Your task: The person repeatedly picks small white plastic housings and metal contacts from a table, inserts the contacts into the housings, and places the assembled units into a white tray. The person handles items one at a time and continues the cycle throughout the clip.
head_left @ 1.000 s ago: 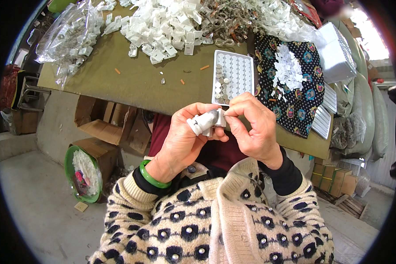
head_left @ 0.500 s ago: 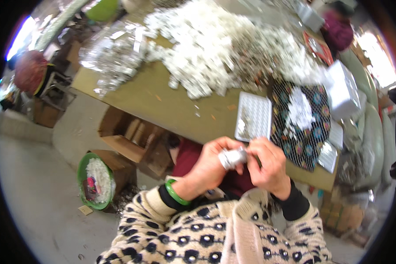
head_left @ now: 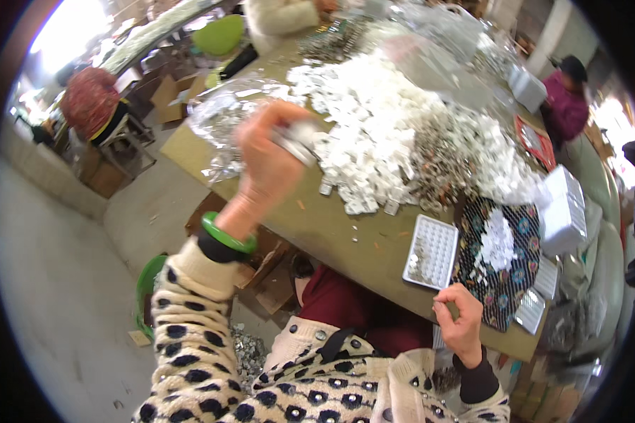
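My left hand (head_left: 269, 151), a green bangle (head_left: 228, 233) at its wrist, reaches over the left side of the table. Its fingers are closed around some small white pieces (head_left: 298, 143), blurred by motion, beside a large heap of small white pieces (head_left: 367, 151). Down at the table's near edge, my right hand (head_left: 461, 321) has thumb and forefinger pinched together; anything between them is too small to make out. Just beyond it lies a white tray with rows of round hollows (head_left: 437, 247), a few tiny bits in its near left part.
Clear plastic bags (head_left: 222, 116) lie left of the heap. Right of the tray, white bits (head_left: 496, 240) rest on a dark patterned cloth (head_left: 473, 282), near a white box (head_left: 563, 211). A person in maroon (head_left: 570, 106) sits far right; a person's pale sleeve (head_left: 279, 21) shows at the far edge.
My hands were together at the near edge, the left holding white pieces and the right fingers at them. The left has swung up and left with them; the right has drawn back. The view has shifted.
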`<state>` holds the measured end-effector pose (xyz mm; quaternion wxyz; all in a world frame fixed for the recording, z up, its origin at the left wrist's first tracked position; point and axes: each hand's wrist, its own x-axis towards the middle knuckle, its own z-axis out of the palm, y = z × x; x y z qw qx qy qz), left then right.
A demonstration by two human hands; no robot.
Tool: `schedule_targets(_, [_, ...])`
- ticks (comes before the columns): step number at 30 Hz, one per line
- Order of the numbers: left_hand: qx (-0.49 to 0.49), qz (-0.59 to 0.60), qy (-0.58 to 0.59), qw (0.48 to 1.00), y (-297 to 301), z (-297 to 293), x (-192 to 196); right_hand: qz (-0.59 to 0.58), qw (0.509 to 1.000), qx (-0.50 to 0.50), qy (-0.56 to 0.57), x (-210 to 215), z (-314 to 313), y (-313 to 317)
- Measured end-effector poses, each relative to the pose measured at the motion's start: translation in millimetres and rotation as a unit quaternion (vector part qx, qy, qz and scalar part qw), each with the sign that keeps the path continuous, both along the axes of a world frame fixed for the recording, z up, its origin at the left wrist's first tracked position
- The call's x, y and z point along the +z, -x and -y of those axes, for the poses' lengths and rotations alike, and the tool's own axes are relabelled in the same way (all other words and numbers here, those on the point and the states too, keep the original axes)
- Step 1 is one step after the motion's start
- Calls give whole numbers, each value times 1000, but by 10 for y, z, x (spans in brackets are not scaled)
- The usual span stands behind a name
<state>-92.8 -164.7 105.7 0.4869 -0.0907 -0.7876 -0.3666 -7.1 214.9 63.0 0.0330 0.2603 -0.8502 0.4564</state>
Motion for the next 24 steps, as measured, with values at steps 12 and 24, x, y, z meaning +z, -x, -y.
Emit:
schedule_targets(12, [29, 117, 116, 986, -12, 362, -308, -66, 998, -5, -9, -7, -84, 470])
schedule_targets(24, [-161, 162, -113, 967, -637, -1580, -1130, -220, 947, -73, -221, -498, 316, 1642])
